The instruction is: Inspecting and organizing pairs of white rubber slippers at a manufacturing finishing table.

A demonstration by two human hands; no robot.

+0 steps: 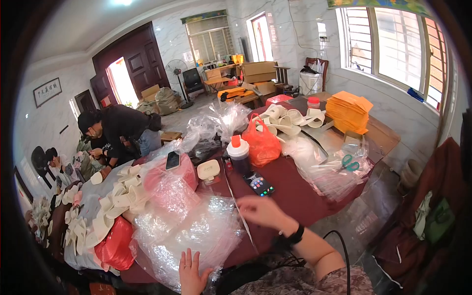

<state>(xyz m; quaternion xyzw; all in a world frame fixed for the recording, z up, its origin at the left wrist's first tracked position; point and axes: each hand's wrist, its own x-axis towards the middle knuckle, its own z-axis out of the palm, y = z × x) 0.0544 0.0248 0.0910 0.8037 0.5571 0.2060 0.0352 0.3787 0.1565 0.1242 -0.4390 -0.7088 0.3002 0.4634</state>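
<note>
My left hand (192, 275) lies with its fingers spread on a pile of clear plastic bags (191, 236) at the table's near edge. My right hand (263, 212), a black band at its wrist, hovers over the maroon tablecloth (300, 196). Its fingers are loosely bent and apart, and I see nothing in them. A narrow white strip (237, 201) runs along the cloth beside these fingers. Just beyond is a black phone (260, 184) with its screen lit. Behind the phone stands a dark bottle (239, 156) with a white collar and an orange-red cap.
Around the bottle are a red plastic bag (263, 145), a cream plaque (208, 169) and another phone (173, 160) on pink wrap. Green scissors (350, 163) lie on clear film at right, near stacked orange envelopes (349, 110). Curved cream pieces (118, 196) cover the left side, where a person (118, 130) bends over.
</note>
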